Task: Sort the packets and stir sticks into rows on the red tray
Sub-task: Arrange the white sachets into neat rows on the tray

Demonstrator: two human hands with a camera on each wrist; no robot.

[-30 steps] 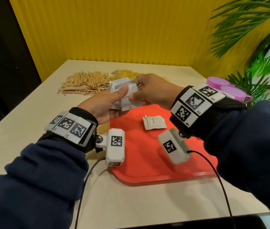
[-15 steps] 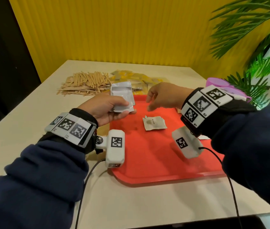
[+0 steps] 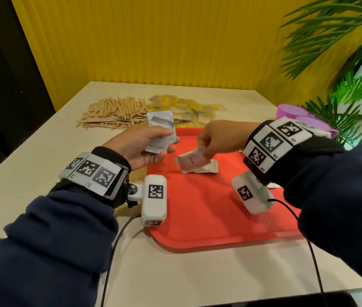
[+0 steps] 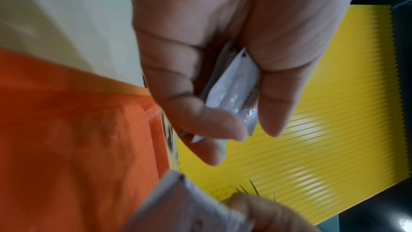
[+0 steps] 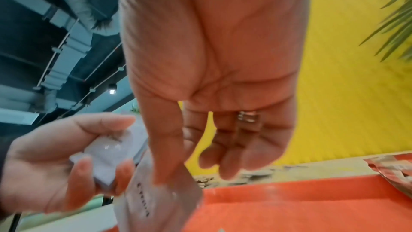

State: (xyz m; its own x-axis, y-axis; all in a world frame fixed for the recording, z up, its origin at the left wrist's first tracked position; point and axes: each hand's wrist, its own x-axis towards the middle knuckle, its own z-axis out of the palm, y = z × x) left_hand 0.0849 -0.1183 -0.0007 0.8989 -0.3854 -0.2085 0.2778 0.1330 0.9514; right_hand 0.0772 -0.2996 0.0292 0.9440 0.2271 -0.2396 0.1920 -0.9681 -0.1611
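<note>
Right hand [image 3: 217,138]: thumb and forefinger pinch one white packet [image 3: 192,161] just above the red tray [image 3: 197,218], over another packet [image 3: 208,169] lying there. Left hand [image 3: 144,147]: fingers curled around a stack of white packets [image 3: 161,131] at the tray's left edge. Stir sticks [image 3: 113,114] lie piled on the table [image 3: 31,156] beyond

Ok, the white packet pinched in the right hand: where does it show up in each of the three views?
Head: the white packet sits centre frame, over the red tray, pinched by the right hand.
Left wrist: bottom edge, centre, blurred.
Right wrist: bottom centre, below the thumb.
Shared landmark: the red tray, plus the stack of packets held in the left hand.
</note>
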